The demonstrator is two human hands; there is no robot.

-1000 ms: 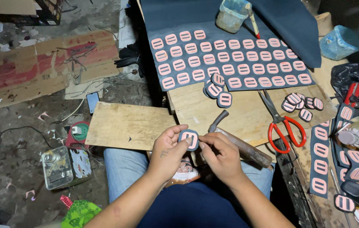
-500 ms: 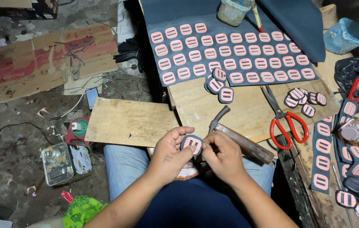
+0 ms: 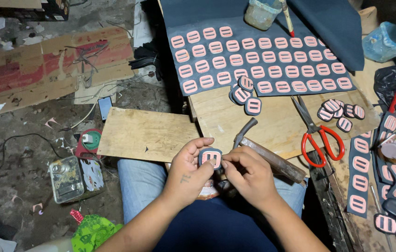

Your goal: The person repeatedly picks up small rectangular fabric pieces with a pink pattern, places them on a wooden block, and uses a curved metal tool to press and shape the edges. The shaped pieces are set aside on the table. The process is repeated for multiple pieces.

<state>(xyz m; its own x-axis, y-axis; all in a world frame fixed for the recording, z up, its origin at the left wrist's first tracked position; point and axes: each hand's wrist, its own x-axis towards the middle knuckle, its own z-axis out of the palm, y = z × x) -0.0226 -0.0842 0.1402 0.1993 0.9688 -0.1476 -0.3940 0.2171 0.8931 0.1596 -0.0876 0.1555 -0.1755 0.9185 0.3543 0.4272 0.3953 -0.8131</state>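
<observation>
Left hand (image 3: 189, 171): closing on a small dark buckle piece (image 3: 210, 157) with a pink slotted face, thumb and fingers curling round its left and lower edges.
Right hand (image 3: 249, 173): pinching the right edge of the same piece with thumb and fingertips.
Buckle piece: sitting upright between both hands, above the lap and just off the near edge of the wooden board (image 3: 277, 121).
Hammer (image 3: 263, 151): lying on the board's near edge, just behind the right hand, its head pointing up and left.
Red-handled scissors (image 3: 316, 135): resting toward the board's right side, well apart from the hands.
Dark sheet (image 3: 258, 60): lying along the board's far edge, carrying rows of pink slotted pieces.
Cut pieces (image 3: 244, 93): piling in a small cluster at the sheet's near edge, with another cluster (image 3: 340, 112) lying near the board's right edge.
Smaller plywood panel (image 3: 146, 133): jutting out left of the board, beside the left hand.
</observation>
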